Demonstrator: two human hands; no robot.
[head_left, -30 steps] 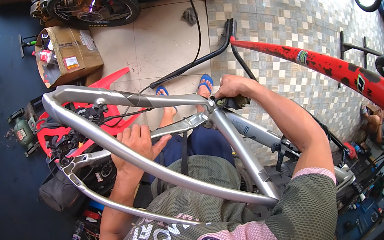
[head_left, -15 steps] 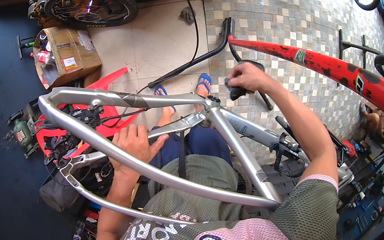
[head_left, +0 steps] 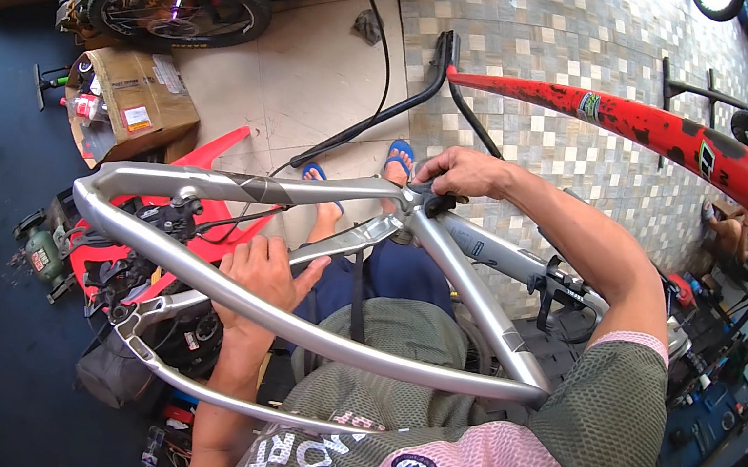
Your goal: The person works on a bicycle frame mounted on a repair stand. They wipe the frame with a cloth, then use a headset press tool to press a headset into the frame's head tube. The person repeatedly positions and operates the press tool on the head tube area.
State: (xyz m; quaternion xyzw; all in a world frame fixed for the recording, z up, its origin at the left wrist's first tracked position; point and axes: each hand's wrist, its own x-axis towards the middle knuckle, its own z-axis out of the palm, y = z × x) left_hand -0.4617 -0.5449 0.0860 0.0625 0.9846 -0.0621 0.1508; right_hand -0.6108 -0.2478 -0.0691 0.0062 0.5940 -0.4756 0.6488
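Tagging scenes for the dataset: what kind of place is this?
Probably a bicycle repair workshop: a bare silver bike frame lies across the person's lap, a red frame hangs nearby, and a knobby wheel sits on the tiled floor.

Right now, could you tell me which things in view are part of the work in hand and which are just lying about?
In hand:
- silver bicycle frame
- left hand gripping a tube
- right hand at the frame's joint

Lying about:
- cardboard box
- knobby wheel
- red bicycle frame

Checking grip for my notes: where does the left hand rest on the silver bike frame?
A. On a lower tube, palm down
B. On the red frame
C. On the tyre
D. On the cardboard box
A: the left hand lies palm down on a lower tube of the silver frame.
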